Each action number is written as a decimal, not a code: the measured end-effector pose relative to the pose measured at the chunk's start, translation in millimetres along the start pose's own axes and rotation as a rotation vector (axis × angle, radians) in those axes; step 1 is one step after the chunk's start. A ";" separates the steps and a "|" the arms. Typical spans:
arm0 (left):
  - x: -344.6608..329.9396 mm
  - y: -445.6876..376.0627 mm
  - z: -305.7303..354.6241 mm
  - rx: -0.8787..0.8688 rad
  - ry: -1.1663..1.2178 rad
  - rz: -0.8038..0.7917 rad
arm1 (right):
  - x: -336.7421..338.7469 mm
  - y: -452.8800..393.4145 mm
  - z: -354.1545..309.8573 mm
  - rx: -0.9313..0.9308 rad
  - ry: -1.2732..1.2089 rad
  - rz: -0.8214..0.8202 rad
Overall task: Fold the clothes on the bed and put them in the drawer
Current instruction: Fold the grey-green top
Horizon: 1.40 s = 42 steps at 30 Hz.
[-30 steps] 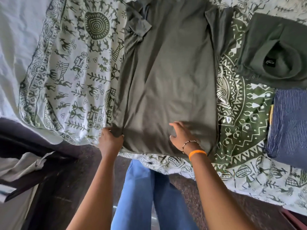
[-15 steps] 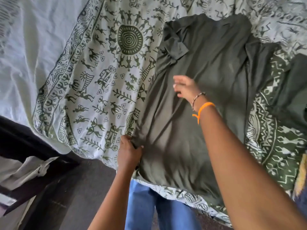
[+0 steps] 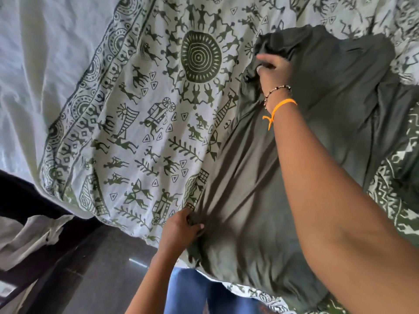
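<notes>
An olive-green shirt [image 3: 322, 141] lies spread on the bed, its hem hanging toward the near edge. My left hand [image 3: 181, 227] pinches the shirt's lower left corner at the bed's edge. My right hand [image 3: 272, 73], with a bead bracelet and an orange thread at the wrist, reaches across the shirt and grips the bunched sleeve at its upper left. The shirt's right side runs out of view behind my right forearm.
A white bedsheet with green tribal figures [image 3: 140, 114] covers the bed. Plain white bedding [image 3: 34, 64] lies to the left. Dark floor [image 3: 95, 268] and a pale cloth on dark furniture [image 3: 29, 236] sit at lower left. My blue jeans [image 3: 195, 291] show below.
My right hand left the hem, travelled up across the shirt and took hold of the left sleeve. My left hand kept its grip on the lower corner. The view shifted left, losing the folded clothes.
</notes>
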State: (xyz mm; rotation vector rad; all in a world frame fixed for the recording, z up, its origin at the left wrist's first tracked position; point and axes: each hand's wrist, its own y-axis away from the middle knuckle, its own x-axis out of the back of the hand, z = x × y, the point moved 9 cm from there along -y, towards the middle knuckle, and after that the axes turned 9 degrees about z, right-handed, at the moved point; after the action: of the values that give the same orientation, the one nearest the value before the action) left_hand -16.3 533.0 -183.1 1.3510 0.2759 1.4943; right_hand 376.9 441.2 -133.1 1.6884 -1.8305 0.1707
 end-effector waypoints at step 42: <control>-122.9 84.9 211.5 -0.837 -0.290 0.113 | 260.1 154.1 213.0 0.066 0.373 0.336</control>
State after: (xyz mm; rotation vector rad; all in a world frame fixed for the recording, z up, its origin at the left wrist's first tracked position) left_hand 90.3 305.3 -121.4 0.8745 -0.5678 1.2543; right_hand 163.2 139.9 -116.3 1.2723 -1.8167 0.6474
